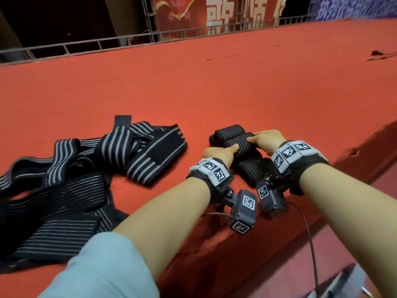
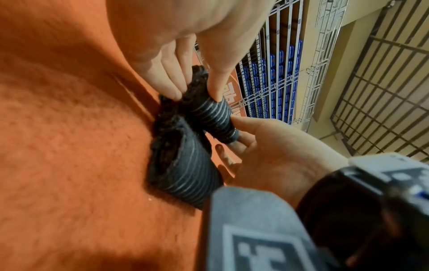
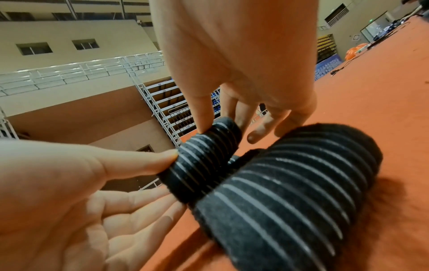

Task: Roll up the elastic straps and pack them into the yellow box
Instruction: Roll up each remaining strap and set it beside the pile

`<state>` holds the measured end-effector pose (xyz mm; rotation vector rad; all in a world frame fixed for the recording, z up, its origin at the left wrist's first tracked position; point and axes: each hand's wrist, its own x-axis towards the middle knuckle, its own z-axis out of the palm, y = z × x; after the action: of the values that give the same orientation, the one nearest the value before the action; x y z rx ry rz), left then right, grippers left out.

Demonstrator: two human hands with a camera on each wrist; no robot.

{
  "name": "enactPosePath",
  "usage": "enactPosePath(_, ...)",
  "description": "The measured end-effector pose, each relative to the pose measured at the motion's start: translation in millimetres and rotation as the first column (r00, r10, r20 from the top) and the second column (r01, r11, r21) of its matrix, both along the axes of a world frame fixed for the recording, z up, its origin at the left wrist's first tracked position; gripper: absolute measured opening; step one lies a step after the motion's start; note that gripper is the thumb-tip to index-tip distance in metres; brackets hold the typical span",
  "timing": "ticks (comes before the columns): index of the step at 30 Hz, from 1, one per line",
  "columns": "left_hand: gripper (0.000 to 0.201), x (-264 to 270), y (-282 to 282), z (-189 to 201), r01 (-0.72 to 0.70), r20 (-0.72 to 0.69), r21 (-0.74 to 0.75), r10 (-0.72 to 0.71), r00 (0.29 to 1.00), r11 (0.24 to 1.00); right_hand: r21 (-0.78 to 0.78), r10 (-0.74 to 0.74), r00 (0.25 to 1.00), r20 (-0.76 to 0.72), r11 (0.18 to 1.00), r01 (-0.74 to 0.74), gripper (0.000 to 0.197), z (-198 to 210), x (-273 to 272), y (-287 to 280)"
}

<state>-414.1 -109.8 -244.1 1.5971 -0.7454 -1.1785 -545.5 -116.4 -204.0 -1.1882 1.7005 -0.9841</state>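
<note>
Both our hands held one rolled elastic strap point(image 1: 241, 145) on the red carpeted surface point(image 1: 236, 82).

Our left hand point(image 1: 221, 152) pinched one end of that roll between thumb and fingers, and our right hand point(image 1: 267, 138) pinched the other end, so the two hands faced each other across it. A second roll point(image 1: 228, 130) lay just beyond it and a third roll point(image 1: 255, 171) lay nearer us, between our wrists. The unrolled straps point(image 1: 71, 168) sat in a loose heap to the left. We could not see the yellow box.
</note>
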Motion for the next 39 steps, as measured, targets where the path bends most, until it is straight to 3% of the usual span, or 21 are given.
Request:
enactPosePath(5, 0.035, -1, 3, -10, 0.082, 0.094, -0.065, -0.075, 0.993, 0.995, 0.037, -0.058, 0.998, -0.023, 0.998, 0.059, 0.036, -16, 2, -5)
enactPosePath(9, 0.032, 3, 7, -10, 0.195, -0.003, -0.065, -0.195, 0.981, 0.979, 0.013, -0.042, 0.998, -0.051, 0.999, 0.043, 0.038, -14, 3, -3)
enactPosePath(11, 0.041, 7, 10, -7, 0.236, -0.05, -0.054, -0.238, 0.97, 0.97, -0.019, -0.035, 0.995, -0.095, 0.999, 0.034, 0.042, -8, 2, 2)
enactPosePath(13, 0.048, 12, 15, -1, 0.237, -0.039, -0.065, -0.24, 0.97, 0.969, -0.046, -0.063, 0.987, -0.146, 0.997, 0.056, 0.051, -1, 2, 5)
enactPosePath(15, 0.037, 17, 21, 6, 0.211, 0.006, -0.097, -0.211, 0.977, 0.973, -0.077, -0.107, 0.98, -0.167, 0.992, 0.095, 0.055, 12, 3, 10)
enactPosePath(19, 0.03, 38, 43, 29, 0.175, 0.018, -0.117, -0.174, 0.985, 0.978, -0.099, -0.145, 0.983, -0.112, 0.986, 0.134, 0.04, 40, 18, 22)
enactPosePath(22, 0.03, 63, 64, 45, 0.155, 0.031, -0.163, -0.152, 0.988, 0.974, -0.109, -0.064, 0.997, -0.039, 0.992, 0.059, 0.008, 51, 45, 29)
enactPosePath(26, 0.019, 113, 97, 58, 0.146, 0.119, -0.188, -0.125, 0.985, 0.971, -0.08, 0.113, 0.993, 0.024, 0.991, -0.111, 0.017, 57, 112, 60)
enactPosePath(29, 0.023, 168, 131, 60, 0.139, 0.259, -0.198, -0.085, 0.962, 0.97, 0.009, 0.239, 0.969, 0.057, 0.971, -0.24, 0.015, 48, 170, 92)
enactPosePath(33, 0.017, 253, 183, 54, 0.036, 0.402, -0.187, 0.043, 0.914, 0.982, 0.126, 0.366, 0.925, 0.104, 0.917, -0.378, 0.019, 26, 244, 136)
enactPosePath(39, 0.013, 337, 252, 42, -0.165, 0.601, -0.142, 0.218, 0.769, 0.976, 0.195, 0.462, 0.884, -0.075, 0.876, -0.441, 0.017, -10, 300, 179)
